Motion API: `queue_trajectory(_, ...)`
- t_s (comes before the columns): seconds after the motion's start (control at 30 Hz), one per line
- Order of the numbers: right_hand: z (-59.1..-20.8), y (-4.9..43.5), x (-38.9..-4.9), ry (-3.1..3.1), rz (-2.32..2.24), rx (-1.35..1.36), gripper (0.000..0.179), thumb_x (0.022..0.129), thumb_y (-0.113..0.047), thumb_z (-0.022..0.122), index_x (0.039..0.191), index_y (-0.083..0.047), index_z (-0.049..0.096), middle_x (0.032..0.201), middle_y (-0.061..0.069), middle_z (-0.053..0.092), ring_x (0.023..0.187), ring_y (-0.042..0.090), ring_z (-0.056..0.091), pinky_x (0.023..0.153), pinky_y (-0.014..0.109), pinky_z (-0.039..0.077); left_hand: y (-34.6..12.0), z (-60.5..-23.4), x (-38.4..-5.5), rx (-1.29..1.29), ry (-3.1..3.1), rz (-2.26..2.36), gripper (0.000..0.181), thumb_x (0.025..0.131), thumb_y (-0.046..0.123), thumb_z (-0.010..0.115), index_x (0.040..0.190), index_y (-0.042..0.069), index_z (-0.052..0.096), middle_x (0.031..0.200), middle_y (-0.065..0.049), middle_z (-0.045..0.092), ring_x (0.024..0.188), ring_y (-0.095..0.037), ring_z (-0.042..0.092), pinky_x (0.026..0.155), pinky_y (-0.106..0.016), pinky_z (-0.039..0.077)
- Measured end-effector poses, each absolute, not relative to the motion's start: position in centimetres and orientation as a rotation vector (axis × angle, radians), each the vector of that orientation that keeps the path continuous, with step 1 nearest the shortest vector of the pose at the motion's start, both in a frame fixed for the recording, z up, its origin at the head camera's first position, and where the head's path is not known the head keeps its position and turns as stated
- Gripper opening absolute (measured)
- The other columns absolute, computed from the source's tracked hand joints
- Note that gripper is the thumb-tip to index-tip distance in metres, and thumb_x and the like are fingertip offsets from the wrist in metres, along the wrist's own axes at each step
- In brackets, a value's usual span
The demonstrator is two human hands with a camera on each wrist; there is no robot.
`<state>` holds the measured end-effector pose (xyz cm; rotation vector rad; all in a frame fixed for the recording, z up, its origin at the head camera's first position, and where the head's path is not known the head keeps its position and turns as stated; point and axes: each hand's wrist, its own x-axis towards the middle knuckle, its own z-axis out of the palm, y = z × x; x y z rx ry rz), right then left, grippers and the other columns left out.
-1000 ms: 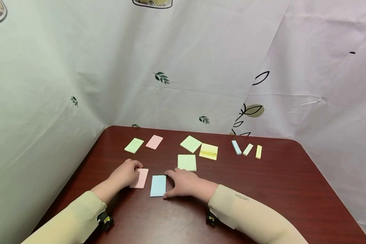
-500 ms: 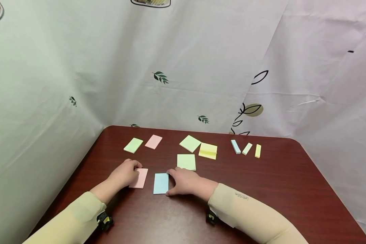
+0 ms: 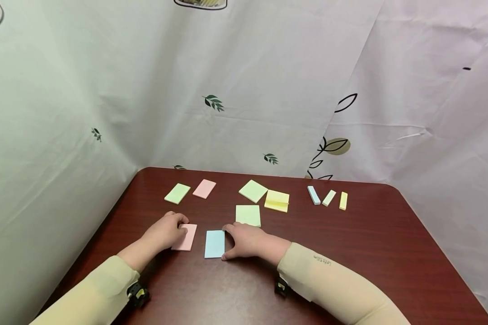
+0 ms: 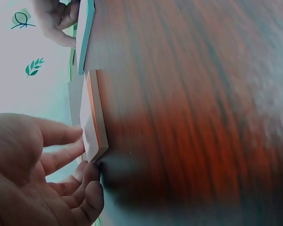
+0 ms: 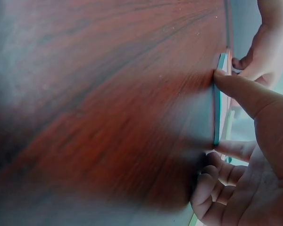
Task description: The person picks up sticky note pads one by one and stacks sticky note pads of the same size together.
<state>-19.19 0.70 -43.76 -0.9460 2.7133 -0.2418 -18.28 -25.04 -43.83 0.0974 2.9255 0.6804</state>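
A pink sticky note pad point(image 3: 188, 237) lies flat at the front left of the table. My left hand point(image 3: 165, 231) grips it from the left, covering part of that side, with curled fingertips beside its edge in the left wrist view. Just right of it, apart by a narrow strip of table, is a light blue sticky note pad point(image 3: 214, 244). My right hand point(image 3: 245, 241) holds this pad by its right side, thumb at the near corner and index finger at the far one. In the right wrist view, the blue pad point(image 5: 220, 106) stands between thumb and index finger.
Behind the hands lie a green pad point(image 3: 177, 193), another pink pad point(image 3: 204, 189), two square pale green pads point(image 3: 248, 215) and a yellow pad point(image 3: 277, 201) with a raised sheet. Three narrow strip pads point(image 3: 329, 198) are at the back right. A printed cloth point(image 3: 244, 90) hangs behind the table.
The blue pad has shifted slightly right and away from me under my right hand, widening its distance from the pink pad. My left hand has stayed on the pink pad.
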Motion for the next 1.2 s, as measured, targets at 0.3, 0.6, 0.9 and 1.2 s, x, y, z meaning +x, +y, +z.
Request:
queue_trajectory(0.3, -43.8, 0.8, -19.2, 2.714, -0.245, -0.937, 0.077, 0.077, -0.056, 0.078, 0.139, -0.017, 0.053, 0.121, 0.001, 0.061, 0.107, 0.017, 0.061, 0.084, 0.034, 0.051, -24.7, -43.6, -17.4, 0.026, 2.959, 0.499, 0.051, 0.09, 0.035, 0.067, 0.124, -0.003, 0.059, 0.115, -0.024, 0.058, 0.094, -0.036, 0.063, 0.081, -0.054, 0.049)
queue_trajectory(0.6, -43.9, 0.9, -19.3, 2.718, -0.256, -0.929, 0.077, 0.077, -0.057, 0.078, 0.139, -0.018, 0.053, 0.121, 0.001, 0.061, 0.107, 0.017, 0.062, 0.083, 0.035, 0.052, -23.0, -43.1, -16.4, 0.018, 2.974, 0.434, 0.079, 0.081, 0.046, 0.078, 0.132, -0.007, 0.048, 0.115, -0.028, 0.054, 0.093, -0.044, 0.061, 0.072, -0.056, 0.05)
queue_trajectory(0.9, -44.3, 0.8, -19.3, 2.726, -0.247, -0.936, 0.076, 0.077, -0.059, 0.078, 0.138, -0.02, 0.053, 0.115, 0.0, 0.061, 0.102, 0.016, 0.061, 0.079, 0.034, 0.051, -22.5, -42.8, -16.3, 0.04, 2.978, 0.4, 0.065, 0.082, 0.034, 0.073, 0.126, -0.007, 0.049, 0.105, -0.023, 0.052, 0.071, -0.031, 0.059, 0.063, -0.048, 0.049)
queue_trajectory(1.2, -44.2, 0.9, -19.4, 2.724, -0.262, -0.943, 0.076, 0.076, -0.059, 0.078, 0.137, -0.02, 0.054, 0.115, -0.001, 0.061, 0.101, 0.015, 0.061, 0.078, 0.033, 0.051, -22.6, -42.9, -16.3, 0.062, 2.974, 0.397, 0.036, 0.083, 0.032, 0.071, 0.093, 0.003, 0.052, 0.089, -0.015, 0.049, 0.06, -0.025, 0.052, 0.058, -0.042, 0.046)
